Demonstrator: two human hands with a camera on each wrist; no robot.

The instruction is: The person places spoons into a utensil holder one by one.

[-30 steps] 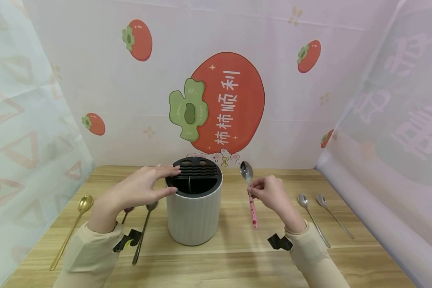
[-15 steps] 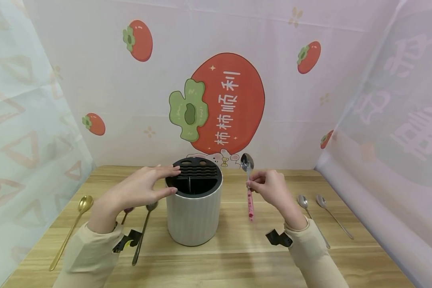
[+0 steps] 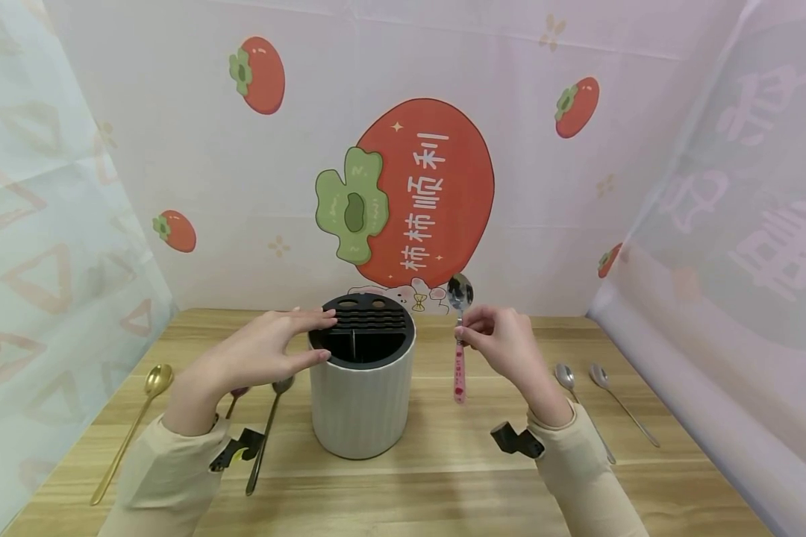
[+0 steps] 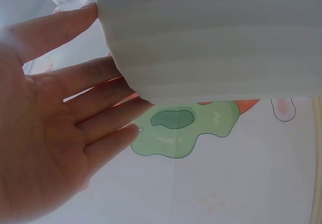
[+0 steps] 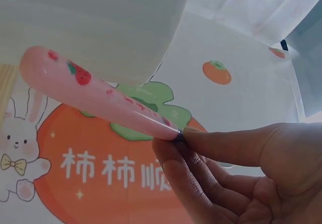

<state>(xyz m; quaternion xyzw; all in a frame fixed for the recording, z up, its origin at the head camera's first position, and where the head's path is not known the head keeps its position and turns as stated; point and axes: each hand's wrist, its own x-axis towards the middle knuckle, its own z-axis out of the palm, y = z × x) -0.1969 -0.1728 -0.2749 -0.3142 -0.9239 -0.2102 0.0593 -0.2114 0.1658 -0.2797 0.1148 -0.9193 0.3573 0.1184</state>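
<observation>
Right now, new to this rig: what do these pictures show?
No robot: a person's left hand and right hand, bare. The head view is shot from the wearer's head; each wrist view from that wrist. On the wooden table stands a ribbed, white round holder with a black slotted top. A gold spoon and two darker spoons lie left of it, two silver spoons right. The left hand is at the holder's rim; the right grip pinches a metal spoon with a pink printed handle, bowl up.
</observation>
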